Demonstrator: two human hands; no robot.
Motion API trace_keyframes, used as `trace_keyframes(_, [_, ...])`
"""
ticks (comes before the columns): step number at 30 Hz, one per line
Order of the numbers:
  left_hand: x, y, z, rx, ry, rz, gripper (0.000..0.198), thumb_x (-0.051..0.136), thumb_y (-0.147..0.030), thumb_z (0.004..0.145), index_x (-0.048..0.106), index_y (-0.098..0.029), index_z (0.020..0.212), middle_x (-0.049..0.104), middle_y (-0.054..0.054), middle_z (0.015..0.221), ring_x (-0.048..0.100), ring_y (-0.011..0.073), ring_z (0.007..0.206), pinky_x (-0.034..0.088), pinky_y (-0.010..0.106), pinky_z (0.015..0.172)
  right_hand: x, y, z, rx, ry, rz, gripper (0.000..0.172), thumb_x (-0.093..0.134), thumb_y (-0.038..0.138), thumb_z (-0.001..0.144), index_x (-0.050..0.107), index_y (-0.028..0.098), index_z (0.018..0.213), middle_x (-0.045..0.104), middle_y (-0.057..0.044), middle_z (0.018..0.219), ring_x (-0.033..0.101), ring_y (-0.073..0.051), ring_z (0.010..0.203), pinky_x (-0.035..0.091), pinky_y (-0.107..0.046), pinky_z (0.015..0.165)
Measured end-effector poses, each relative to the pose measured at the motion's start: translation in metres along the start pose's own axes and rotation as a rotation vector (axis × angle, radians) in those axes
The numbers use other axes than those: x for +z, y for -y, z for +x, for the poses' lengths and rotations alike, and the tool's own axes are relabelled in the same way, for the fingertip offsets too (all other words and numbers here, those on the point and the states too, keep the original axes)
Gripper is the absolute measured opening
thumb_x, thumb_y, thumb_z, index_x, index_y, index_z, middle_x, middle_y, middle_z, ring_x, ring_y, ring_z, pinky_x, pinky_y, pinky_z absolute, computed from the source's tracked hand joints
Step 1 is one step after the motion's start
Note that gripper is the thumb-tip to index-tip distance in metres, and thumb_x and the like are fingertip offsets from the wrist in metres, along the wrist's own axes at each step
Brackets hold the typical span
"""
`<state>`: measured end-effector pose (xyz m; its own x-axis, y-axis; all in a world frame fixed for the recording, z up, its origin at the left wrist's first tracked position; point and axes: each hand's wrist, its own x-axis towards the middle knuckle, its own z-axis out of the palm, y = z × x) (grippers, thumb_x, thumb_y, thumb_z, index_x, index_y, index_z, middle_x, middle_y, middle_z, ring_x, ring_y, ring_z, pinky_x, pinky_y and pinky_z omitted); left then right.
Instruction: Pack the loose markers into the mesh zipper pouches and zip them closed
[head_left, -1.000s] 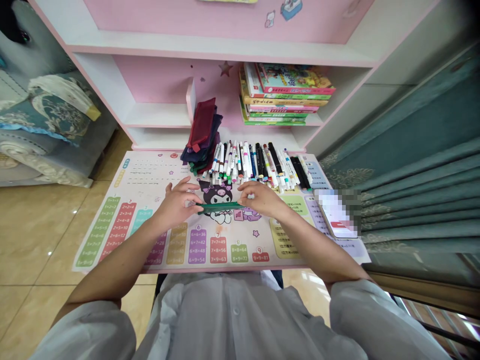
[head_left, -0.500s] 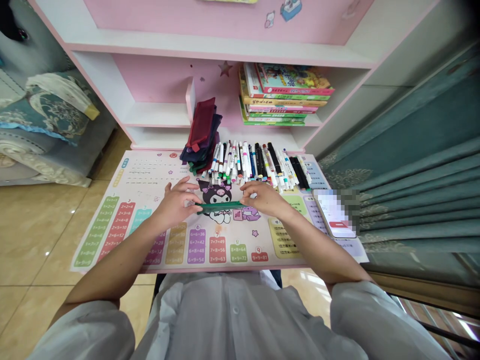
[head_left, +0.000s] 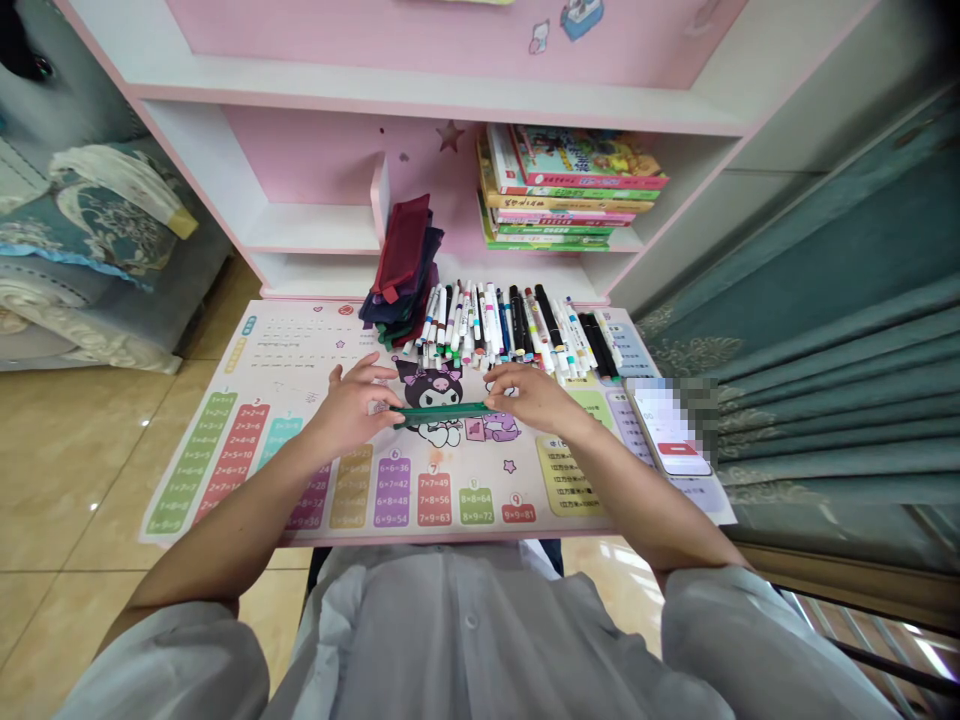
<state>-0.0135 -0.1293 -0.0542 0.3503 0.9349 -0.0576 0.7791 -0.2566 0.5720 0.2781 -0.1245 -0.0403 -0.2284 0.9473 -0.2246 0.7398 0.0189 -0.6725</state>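
A narrow green zip pouch spans the gap between my hands, seen nearly edge-on above the desk mat. My left hand pinches its left end between thumb and fingers. At the other end, my right hand grips the corner with thumb and fingertips. Behind them lies a wide row of markers, mostly white with some black ones. To the left of the markers is a stack of pouches, dark red on top, with navy and green ones beneath. Whether the held pouch contains anything is hidden.
The printed mat covers the desk. A phone lies at its right side. Books are piled on the pink-and-white shelf behind. A teal curtain hangs on the right, and a grey sofa stands on the left.
My right hand has shifted very slightly at the right end of the pouch. My left hand and the pouch stay in place.
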Motion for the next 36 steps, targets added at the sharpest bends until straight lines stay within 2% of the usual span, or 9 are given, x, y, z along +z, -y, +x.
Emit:
trace_keyframes(12, [0.000,0.001,0.000,0.006,0.007,0.000,0.003,0.079,-0.031,0.077,0.078,-0.029,0.075,0.067,0.005,0.136,0.036,0.0384,0.150,0.008,0.073,0.121,-0.001,-0.008,0.000,-0.016,0.000,-0.008,0.015,0.069,0.028,0.084,0.074,0.025,0.070,0.071,-0.003,0.128,0.061,-0.028,0.125,0.043,-0.053,0.109])
trace_keyframes(21, [0.001,0.002,-0.002,0.031,0.014,-0.009,0.005,0.077,-0.032,0.080,0.079,-0.029,0.077,0.066,0.004,0.137,0.034,0.0383,0.150,0.006,0.072,0.122,-0.003,-0.004,-0.004,0.007,-0.002,0.003,0.016,0.069,0.025,0.084,0.073,0.025,0.068,0.072,-0.003,0.126,0.061,-0.028,0.126,0.042,-0.052,0.112])
trace_keyframes(28, [0.000,0.001,0.000,0.014,0.009,-0.002,0.004,0.079,-0.031,0.077,0.077,-0.028,0.074,0.068,0.005,0.135,0.035,0.0374,0.150,0.008,0.074,0.121,-0.004,-0.014,-0.003,0.013,-0.018,0.017,0.015,0.068,0.029,0.083,0.073,0.026,0.069,0.070,-0.002,0.128,0.060,-0.029,0.127,0.042,-0.054,0.112])
trace_keyframes(36, [0.000,0.004,-0.001,0.028,0.002,-0.013,0.005,0.078,-0.033,0.078,0.078,-0.029,0.075,0.067,0.005,0.135,0.035,0.0378,0.150,0.005,0.073,0.122,-0.009,-0.014,-0.005,0.024,-0.038,0.004,0.016,0.068,0.029,0.082,0.072,0.025,0.066,0.071,-0.003,0.126,0.059,-0.030,0.128,0.041,-0.056,0.113])
